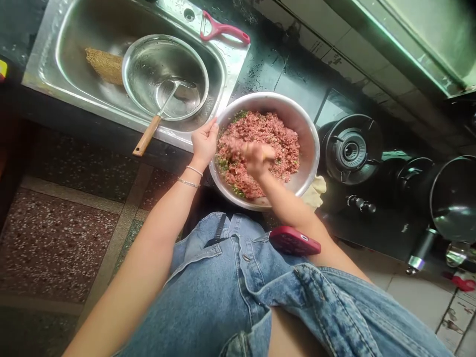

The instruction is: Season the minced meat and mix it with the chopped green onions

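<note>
A wide metal bowl [310, 144] holds raw minced meat [278, 131] with chopped green bits at its left side. My left hand [205, 142] is closed on the bowl's left rim, thumb on top. Over the middle of the meat is my right hand [256, 157], smeared by motion. Its fingers look curled into a fist, and a pale yellowish end shows beside them. What they hold is too blurred to name.
Left is a steel sink [44, 64] with a metal basin [128, 59], a wooden-handled turner [150, 134] and a brown scrubber [104, 64]. A pink peeler [226, 30] lies on its ledge. Right are a gas burner [350, 148], a pan [455, 198] and a pale cloth [315, 192].
</note>
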{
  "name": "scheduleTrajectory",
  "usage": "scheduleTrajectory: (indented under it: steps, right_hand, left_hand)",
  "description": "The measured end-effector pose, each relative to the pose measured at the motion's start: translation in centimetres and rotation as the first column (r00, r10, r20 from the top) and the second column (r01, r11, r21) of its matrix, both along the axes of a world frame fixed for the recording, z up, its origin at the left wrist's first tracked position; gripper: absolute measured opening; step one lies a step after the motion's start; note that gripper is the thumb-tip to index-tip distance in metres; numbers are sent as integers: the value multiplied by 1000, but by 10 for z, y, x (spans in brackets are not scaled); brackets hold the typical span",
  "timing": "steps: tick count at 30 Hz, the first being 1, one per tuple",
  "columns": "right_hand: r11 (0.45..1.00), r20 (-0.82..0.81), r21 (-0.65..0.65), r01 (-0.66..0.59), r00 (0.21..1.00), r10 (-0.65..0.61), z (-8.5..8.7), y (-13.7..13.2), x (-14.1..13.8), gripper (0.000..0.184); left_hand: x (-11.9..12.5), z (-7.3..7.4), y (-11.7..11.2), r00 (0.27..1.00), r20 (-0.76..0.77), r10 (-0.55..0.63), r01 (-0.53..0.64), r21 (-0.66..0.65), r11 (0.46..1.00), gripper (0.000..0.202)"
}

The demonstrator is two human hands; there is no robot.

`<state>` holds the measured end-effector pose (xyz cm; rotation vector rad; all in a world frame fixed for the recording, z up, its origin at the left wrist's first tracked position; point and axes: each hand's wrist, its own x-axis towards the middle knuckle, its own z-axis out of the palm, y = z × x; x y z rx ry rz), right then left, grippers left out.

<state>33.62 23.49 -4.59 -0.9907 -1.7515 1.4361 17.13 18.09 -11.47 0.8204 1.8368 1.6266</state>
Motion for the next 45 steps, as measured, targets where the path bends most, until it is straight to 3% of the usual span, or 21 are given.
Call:
scheduleTrajectory:
  steps: [2,5,8,11,15,17,21,24,26,28,31,34,36,38,40,43,45]
  right_hand:
    - [981,-37,135,139,990,-135,-8,50,-2,71]
    - [916,-51,278,290,957,-287,-5,79,54,69]
    - [921,8,275,277,957,-290,11,50,128,64]
    - [952,111,207,224,962,-251,28,13,170,59]
    - [951,432,307,34,886,-171,54,8,190,47]
    - [967,557,245,-71,827,-80,74,15,201,38]
    - [979,571,178,-99,821,-21,117,14,221,24]
    - [975,505,140,-172,860,78,131,-4,220,17]
    - [962,459,80,-259,867,195,123,-20,212,16]
    - [920,432,86,-383,846,312,103,-35,201,16]
    - [790,426,211,-576,782,455,60,-47,179,22]
    - [680,482,332,-654,737,474,20,-33,148,27]
    - [649,497,392,-653,743,448,4,-10,127,28]
    - [653,475,446,-612,780,407,0,18,114,28]
    - [694,457,488,-529,832,313,6,40,118,27]
    - [768,475,537,-348,878,65,24,49,155,26]
    - [797,509,556,-235,855,-102,37,37,189,26]
  left_hand:
    - [-1,0,-1,1000,-2,6,-6,2,1000,35]
    - [0,0,-1,1000,13,20,-20,3,1000,34]
    - [2,-1,-1,999,34,20,-21,11,1000,32]
    - [2,-3,0,998,53,16,-17,25,1000,32]
    - [0,-5,1,999,45,7,-8,21,1000,36]
    - [-1,-6,1,1000,28,6,-7,20,1000,39]
    - [-2,-6,3,1000,20,15,-16,25,1000,40]
    - [-2,-6,3,999,31,19,-20,28,999,39]
    - [-2,-6,4,999,37,20,-21,30,999,40]
    - [-2,-7,4,999,39,20,-22,34,999,40]
    - [-2,-9,4,999,34,12,-13,39,999,43]
    - [-4,-11,5,1000,22,-2,1,38,999,44]
    - [-6,-13,5,1000,12,-10,10,33,999,44]
    - [-7,-14,5,1000,-1,-10,10,29,1000,44]
    - [-8,-14,4,1000,-14,-6,6,27,1000,45]
    - [-7,-14,4,1000,-24,-4,5,33,999,45]
    - [-6,-14,4,1000,-22,1,0,43,999,44]
